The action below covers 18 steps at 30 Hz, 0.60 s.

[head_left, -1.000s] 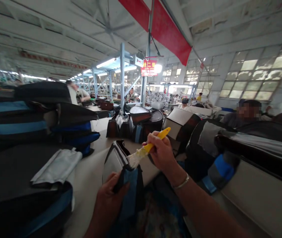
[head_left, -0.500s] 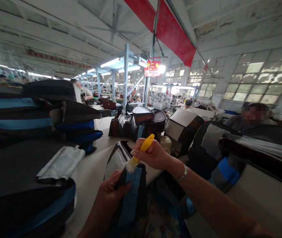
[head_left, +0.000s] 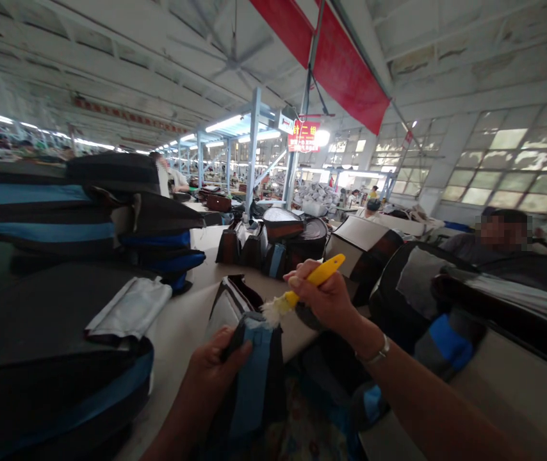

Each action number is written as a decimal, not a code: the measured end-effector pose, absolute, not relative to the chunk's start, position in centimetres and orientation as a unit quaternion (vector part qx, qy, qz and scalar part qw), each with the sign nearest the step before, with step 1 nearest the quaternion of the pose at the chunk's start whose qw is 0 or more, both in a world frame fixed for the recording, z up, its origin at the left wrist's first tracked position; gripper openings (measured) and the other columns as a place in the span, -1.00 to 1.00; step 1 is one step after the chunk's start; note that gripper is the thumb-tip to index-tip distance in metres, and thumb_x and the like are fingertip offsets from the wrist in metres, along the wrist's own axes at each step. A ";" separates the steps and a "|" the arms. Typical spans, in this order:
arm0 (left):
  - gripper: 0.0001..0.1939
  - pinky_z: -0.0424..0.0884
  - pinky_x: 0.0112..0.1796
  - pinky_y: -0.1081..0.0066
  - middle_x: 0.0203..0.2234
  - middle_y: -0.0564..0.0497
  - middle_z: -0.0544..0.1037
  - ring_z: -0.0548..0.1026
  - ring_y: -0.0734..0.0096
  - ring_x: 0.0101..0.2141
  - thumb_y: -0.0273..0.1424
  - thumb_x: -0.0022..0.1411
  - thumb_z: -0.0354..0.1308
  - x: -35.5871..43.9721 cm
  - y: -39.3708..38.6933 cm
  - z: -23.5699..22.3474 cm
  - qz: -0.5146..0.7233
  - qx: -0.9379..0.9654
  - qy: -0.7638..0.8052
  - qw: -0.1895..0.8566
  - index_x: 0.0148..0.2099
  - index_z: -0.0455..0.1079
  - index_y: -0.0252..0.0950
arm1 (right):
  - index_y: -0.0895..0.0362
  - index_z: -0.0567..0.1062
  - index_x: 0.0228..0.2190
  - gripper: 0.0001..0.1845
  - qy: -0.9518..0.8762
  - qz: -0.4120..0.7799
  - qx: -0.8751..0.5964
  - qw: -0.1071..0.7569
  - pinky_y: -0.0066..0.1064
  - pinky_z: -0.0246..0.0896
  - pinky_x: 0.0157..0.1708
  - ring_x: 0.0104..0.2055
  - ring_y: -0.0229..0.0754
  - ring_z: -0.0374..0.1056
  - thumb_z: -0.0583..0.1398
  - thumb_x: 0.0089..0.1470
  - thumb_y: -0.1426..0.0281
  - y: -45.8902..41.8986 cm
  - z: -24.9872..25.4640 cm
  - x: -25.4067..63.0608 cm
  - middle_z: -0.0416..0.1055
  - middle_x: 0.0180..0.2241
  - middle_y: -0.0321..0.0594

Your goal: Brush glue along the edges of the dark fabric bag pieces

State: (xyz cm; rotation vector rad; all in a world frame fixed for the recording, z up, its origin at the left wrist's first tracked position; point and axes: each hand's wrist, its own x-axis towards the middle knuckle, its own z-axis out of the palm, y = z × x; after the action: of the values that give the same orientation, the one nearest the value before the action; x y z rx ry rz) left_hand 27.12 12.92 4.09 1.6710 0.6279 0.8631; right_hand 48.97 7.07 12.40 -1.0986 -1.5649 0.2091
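My right hand (head_left: 324,296) is closed round the yellow handle of a brush (head_left: 320,271), whose pale, clumped bristles lie at the top edge of a fabric bag piece (head_left: 253,378). This piece is black with a light blue band down its middle, and a whitish smear shows along its upper edge. My left hand (head_left: 216,368) grips the piece by its left side, thumb on the blue band. Just behind, a white inner panel (head_left: 225,307) with black edging stands up from the table.
Stacked black and blue bag parts (head_left: 38,211) fill the left. A folded silvery-white piece (head_left: 129,307) lies on the nearer stack. Several small bag parts (head_left: 278,240) stand further back on the pale table (head_left: 177,333). Larger pieces (head_left: 412,275) crowd the right, where a co-worker (head_left: 499,234) sits beyond.
My right hand and the brush have moved right, the bristles going from the middle of the blue band to the piece's upper right edge. My left hand keeps its hold. The view has shifted slightly.
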 end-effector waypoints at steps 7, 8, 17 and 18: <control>-0.72 0.44 -0.39 0.37 -0.35 -0.05 0.52 0.53 0.28 -0.39 -0.40 0.40 -0.03 28.7 12.0 1.9 0.430 0.871 0.236 0.026 0.03 0.43 -0.34 | 0.13 0.34 -0.51 -0.69 -0.637 -0.004 -0.538 0.552 -0.48 0.05 -0.53 -0.55 -0.34 0.15 0.19 0.20 0.24 6.7 14.1 49.1 0.22 -0.59 -0.37; -0.72 0.45 -0.39 0.35 -0.35 -0.06 0.52 0.53 0.25 -0.39 -0.45 0.38 -0.03 29.0 11.7 1.6 0.423 0.879 0.217 -0.035 0.05 0.41 -0.35 | 0.13 0.34 -0.51 -0.68 -0.634 0.002 -0.530 0.564 -0.48 0.06 -0.54 -0.55 -0.34 0.15 0.20 0.19 0.23 6.4 14.5 48.8 0.22 -0.59 -0.37; -0.71 0.51 -0.39 0.31 -0.38 -0.11 0.52 0.52 0.25 -0.39 -0.67 0.30 -0.15 29.8 10.4 2.0 0.423 0.869 0.141 -0.216 -0.06 0.35 -0.44 | 0.13 0.30 -0.58 -0.74 -0.764 -0.043 -0.568 0.304 -0.43 -0.07 -0.46 -0.55 -0.35 0.06 0.18 0.11 0.40 5.9 15.2 47.4 0.19 -0.63 -0.38; -0.70 0.51 -0.38 0.31 -0.37 -0.11 0.52 0.52 0.26 -0.39 -0.68 0.30 -0.15 29.8 10.4 2.0 0.422 0.870 0.135 -0.217 -0.05 0.34 -0.45 | 0.13 0.29 -0.58 -0.73 -0.753 -0.053 -0.571 0.321 -0.43 -0.07 -0.46 -0.55 -0.34 0.07 0.17 0.12 0.39 6.0 15.3 47.5 0.19 -0.62 -0.38</control>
State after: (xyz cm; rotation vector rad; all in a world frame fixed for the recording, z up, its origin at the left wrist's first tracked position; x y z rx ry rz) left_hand 29.80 10.37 1.99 3.1886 0.4957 1.5464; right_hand 47.53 5.96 15.32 -1.5008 -1.9784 -0.1387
